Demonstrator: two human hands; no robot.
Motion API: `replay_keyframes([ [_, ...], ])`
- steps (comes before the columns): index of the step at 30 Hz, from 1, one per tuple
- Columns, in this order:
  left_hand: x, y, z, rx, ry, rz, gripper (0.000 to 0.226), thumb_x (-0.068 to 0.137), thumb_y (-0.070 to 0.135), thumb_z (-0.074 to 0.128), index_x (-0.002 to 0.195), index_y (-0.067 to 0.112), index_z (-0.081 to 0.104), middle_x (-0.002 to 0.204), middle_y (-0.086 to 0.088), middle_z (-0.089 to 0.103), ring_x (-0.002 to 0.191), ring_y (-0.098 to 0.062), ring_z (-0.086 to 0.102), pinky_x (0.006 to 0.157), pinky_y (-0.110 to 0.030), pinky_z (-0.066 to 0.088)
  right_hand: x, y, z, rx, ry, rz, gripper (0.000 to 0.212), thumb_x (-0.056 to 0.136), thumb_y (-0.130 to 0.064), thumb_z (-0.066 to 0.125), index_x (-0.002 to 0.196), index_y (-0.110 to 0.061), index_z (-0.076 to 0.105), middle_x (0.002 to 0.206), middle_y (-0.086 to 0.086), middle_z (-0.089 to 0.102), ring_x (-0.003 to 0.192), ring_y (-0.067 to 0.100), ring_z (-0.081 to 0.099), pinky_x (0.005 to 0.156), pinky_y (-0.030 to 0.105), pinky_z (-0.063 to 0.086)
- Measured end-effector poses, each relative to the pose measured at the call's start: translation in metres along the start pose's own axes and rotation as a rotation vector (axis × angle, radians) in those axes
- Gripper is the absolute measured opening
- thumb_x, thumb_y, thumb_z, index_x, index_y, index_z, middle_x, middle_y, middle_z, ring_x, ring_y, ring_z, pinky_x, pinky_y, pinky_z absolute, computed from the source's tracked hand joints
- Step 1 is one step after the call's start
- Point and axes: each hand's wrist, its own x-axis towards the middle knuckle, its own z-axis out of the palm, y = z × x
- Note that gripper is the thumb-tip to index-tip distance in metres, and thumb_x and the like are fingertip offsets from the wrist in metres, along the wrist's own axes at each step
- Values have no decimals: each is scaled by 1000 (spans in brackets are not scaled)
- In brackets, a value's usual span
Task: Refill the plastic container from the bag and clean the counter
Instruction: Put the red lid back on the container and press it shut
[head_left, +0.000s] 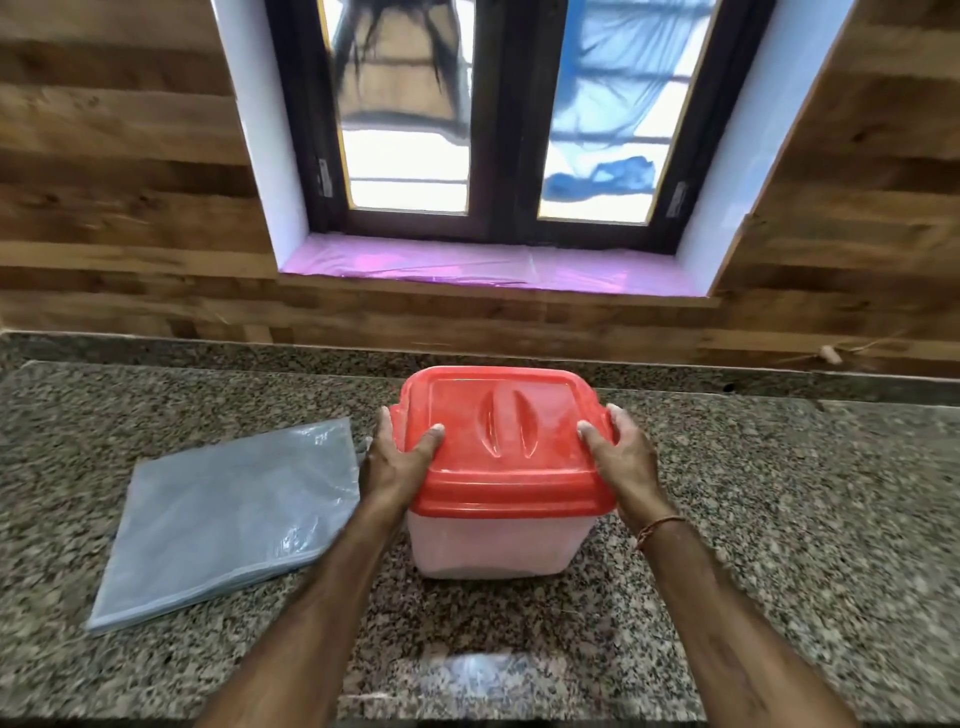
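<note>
We start from the granite counter (779, 519), which fills the lower half of the view below a wood-panelled wall and a window (493, 114). The plastic container (498, 545) is our landmark: it stands upright near the middle of the counter, translucent and pale inside, so we judge it holds a white filling, though how high we cannot tell. To the left of the container, just beside it, a bluish plastic bag (223, 519) lies flat and looks empty. On top of the container sits the red lid (501, 441). Our left hand (400, 457) grips the lid's left edge, thumb laid on top, the other fingers wrapped round the side. Our right hand (621, 457) mirrors it on the right edge, thumb on top, fingers curled over the corner tab.

We judge we are pressing the lid shut. If one side seats before the other, the lid may spring loose. Pushing too hard off centre could slide the container on the smooth stone. Pale dust on our fingertips (439, 428) could smear the counter we have yet to wipe.
</note>
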Motion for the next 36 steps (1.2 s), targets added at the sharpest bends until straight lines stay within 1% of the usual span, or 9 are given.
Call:
replay_keyframes([
  [5,3,0,0,31,-39,9,86,100,46,59,164,31,5,159,-14,41,116,-23,57,62,-19,46,-1,-4,4,-233,-2,-48,54,98,-52,44,146,-27,47,110,6,66,88,23,69,78,46,63],
  [10,8,1,-12,-34,-86,-27,104,83,60,72,164,31,13,160,-12,41,134,-32,54,103,-48,53,-1,-4,-5,-42,-93,12,47,97,-47,55,142,-37,45,119,4,65,92,25,71,77,50,64],
  [14,4,4,-18,-140,-64,-124,128,63,68,85,159,14,20,157,-17,43,132,-35,55,103,-51,53,0,4,-1,164,2,222,84,71,-58,78,139,-42,32,133,11,43,103,36,64,67,51,64],
  [18,7,-4,-15,30,97,-7,137,43,92,73,148,13,38,138,-18,60,119,-36,63,92,-55,58,1,5,4,192,122,299,109,64,-53,86,147,-14,29,123,15,53,106,37,64,82,52,62],
  [22,-8,6,-14,6,109,29,97,71,66,80,140,7,45,126,-18,64,102,-31,68,76,-42,62,-3,2,7,-109,267,76,94,64,-72,70,133,-10,56,116,15,69,102,33,68,80,48,62],
  [26,-6,0,-11,9,92,30,87,84,49,78,145,2,37,137,-22,58,113,-37,65,76,-38,58,-9,-2,1,-107,198,48,70,82,-53,74,134,-11,55,111,11,70,90,28,70,74,44,63],
  [31,-14,4,-9,176,188,205,45,92,40,72,118,8,54,107,-7,68,82,-22,64,58,-23,45,-14,-6,4,-150,226,-6,54,90,-47,70,129,-12,61,104,10,73,82,26,71,71,41,63],
  [33,-15,5,-9,214,208,242,40,93,37,71,115,8,56,100,-2,65,80,-21,62,55,-20,39,-16,-10,6,-249,257,-62,45,95,-41,65,128,-11,64,101,11,75,77,22,68,66,34,61],
  [36,-11,0,-8,196,200,271,39,92,41,71,112,12,54,102,-5,70,82,-24,67,61,-26,48,-20,-15,9,-408,259,-140,43,102,-33,56,136,-7,60,102,15,75,74,21,64,61,26,52],
])
